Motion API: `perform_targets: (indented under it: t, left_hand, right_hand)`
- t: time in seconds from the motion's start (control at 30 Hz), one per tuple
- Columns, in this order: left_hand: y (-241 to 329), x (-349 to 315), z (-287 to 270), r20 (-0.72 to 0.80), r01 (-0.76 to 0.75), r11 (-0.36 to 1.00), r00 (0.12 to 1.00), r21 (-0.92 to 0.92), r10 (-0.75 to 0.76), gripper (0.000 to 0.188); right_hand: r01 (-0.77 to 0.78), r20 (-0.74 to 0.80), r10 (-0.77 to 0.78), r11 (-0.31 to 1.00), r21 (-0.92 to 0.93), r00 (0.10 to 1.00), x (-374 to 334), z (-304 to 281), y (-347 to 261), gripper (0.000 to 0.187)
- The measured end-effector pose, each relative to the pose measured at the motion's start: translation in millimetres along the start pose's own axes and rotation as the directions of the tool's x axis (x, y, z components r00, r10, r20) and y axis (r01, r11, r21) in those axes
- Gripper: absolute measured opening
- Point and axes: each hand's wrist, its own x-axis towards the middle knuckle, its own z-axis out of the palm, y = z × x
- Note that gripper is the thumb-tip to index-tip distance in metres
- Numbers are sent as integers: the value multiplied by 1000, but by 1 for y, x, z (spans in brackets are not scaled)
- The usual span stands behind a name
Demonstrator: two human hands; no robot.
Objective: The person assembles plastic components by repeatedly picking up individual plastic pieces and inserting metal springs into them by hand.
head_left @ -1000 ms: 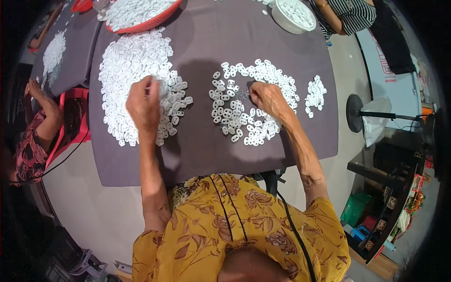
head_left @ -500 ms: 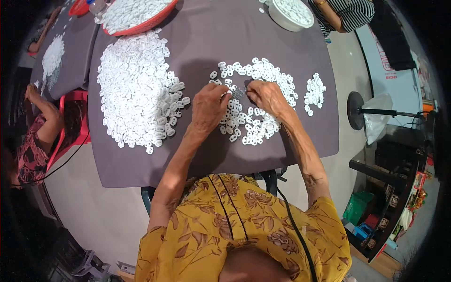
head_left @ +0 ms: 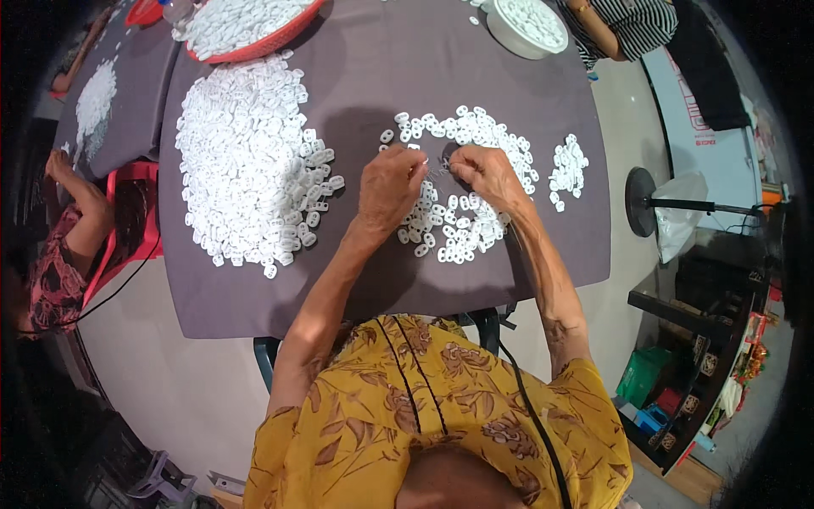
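My left hand [head_left: 390,188] is closed in a pinch at the middle of the table, with a bit of a small white plastic piece showing at its fingertips. Close by on the right, my right hand [head_left: 487,176] pinches too; what its fingertips hold is too small to make out. Between the hands lies a little heap of thin metal bits [head_left: 437,168]. Around them curves a loose ring of white oval pieces [head_left: 479,129], many showing two dark holes. More such pieces [head_left: 417,225] lie just below my hands.
A large heap of white pieces [head_left: 242,165] covers the table's left side. A smaller pile [head_left: 568,165] lies at the right. A red basket [head_left: 280,41] and a white bowl [head_left: 509,41], both filled, stand at the far side. Other people sit at left and far right.
My left hand has shifted slightly right and up, and its fingers have turned toward the right hand. My right hand has barely moved.
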Motion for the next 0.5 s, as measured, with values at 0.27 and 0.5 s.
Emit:
perform_targets:
  t: [0.27, 0.5]
  left_hand:
    - [16, 7, 18, 173, 221, 880, 972, -420, -161, 16]
    - [6, 8, 18, 359, 479, 513, 877, -712, -321, 18]
  right_hand:
    - [-72, 4, 72, 989, 126, 997, -6, -15, -14, 13]
    - [-207, 17, 209, 945, 253, 978, -9, -16, -15, 14]
